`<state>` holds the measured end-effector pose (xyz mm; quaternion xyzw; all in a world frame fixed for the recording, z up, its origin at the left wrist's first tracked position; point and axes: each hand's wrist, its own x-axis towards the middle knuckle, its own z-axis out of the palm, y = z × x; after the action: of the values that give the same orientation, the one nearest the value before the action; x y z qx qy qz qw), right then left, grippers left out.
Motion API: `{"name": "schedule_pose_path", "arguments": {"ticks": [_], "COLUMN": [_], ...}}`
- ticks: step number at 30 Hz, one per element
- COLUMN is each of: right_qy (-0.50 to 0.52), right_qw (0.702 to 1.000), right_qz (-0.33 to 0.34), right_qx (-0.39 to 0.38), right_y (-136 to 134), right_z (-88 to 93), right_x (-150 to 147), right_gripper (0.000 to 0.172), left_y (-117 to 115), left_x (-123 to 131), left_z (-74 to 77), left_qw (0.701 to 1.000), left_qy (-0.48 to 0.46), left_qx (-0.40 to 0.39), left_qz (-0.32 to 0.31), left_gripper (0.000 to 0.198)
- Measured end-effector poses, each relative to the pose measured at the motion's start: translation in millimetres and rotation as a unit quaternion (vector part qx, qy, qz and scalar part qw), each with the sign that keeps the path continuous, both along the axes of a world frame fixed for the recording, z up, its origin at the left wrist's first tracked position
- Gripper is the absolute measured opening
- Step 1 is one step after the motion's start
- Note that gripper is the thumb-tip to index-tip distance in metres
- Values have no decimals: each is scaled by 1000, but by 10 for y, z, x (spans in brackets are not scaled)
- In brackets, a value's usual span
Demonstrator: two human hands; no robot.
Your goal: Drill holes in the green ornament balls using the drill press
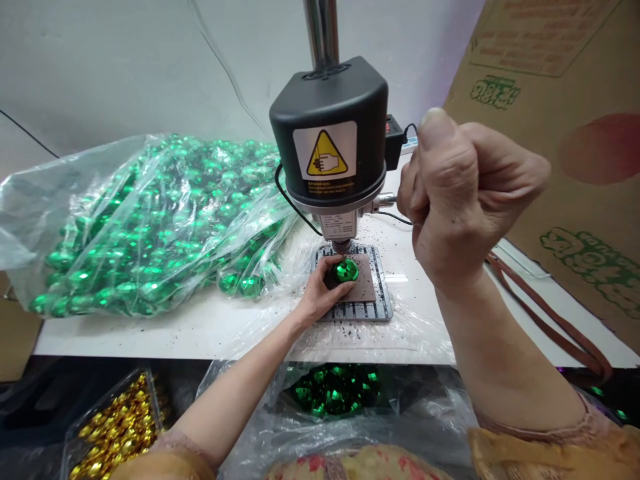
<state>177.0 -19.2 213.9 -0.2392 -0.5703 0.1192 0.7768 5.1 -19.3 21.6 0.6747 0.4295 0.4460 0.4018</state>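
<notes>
A small bench drill press (334, 137) with a black head and a yellow warning label stands on a white table (150, 330). My left hand (323, 290) pinches a shiny green faceted ball (345, 269) on a brown pad atop the slotted drill base (377, 308), right under the chuck. My right hand (463, 200) is raised beside the drill head, fist closed around the feed lever (385, 199), whose metal stub shows at the knuckles.
A large clear plastic bag (135, 227) full of green balls lies on the table's left. Below the table edge are a bag of green balls (335, 390) and a tray of gold ones (117, 427). A cardboard box (565, 133) leans at right. A brown strap (545, 313) lies near it.
</notes>
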Motion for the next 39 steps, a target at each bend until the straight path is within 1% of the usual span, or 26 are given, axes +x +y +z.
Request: {"name": "schedule_pose_path", "arguments": {"ticks": [3,7,9,12,16,19,23,25,31,35,39], "right_qy": [5,8,17,25,12,13,-31,-31,-34,-46,-58], "right_qw": [1000,1000,999,999,996,994,991,990,985,979,970], "right_qz": [10,5,6,-9,-34,-55,-55,-60,-46,-20,1], "right_qx": [-3,22,31,48,80,94,115,126,165,196,238], "right_y": [-10,-31,-49,-80,-85,-54,-14,-7,-23,4,50], "right_z": [12,9,-37,-164,-317,-366,-408,-436,-506,-509,-505], "right_x": [-1,-12,-19,-27,-30,-8,46,59,45,57,78], "right_gripper": [55,52,50,50,54,56,55,55,52,51,52], "left_y": [-28,-39,-41,-47,-57,-59,-54,-50,-46,-43,-24], "left_x": [19,30,32,30,26,24,18,14,21,26,11], "left_z": [32,20,4,-11,-14,-16,-34,-47,-64,-74,-116], "left_qw": [1000,1000,1000,1000,1000,999,999,999,998,998,998], "left_qy": [5,-5,-7,-10,-26,-35,-39,-37,-50,-53,-58], "left_qx": [2,-1,-2,-8,-14,-16,-16,-17,-22,-22,-24], "left_qz": [7,7,10,11,-4,-11,-15,-15,-22,-17,-25], "left_gripper": [52,55,55,54,54,53,53,54,53,54,54]}}
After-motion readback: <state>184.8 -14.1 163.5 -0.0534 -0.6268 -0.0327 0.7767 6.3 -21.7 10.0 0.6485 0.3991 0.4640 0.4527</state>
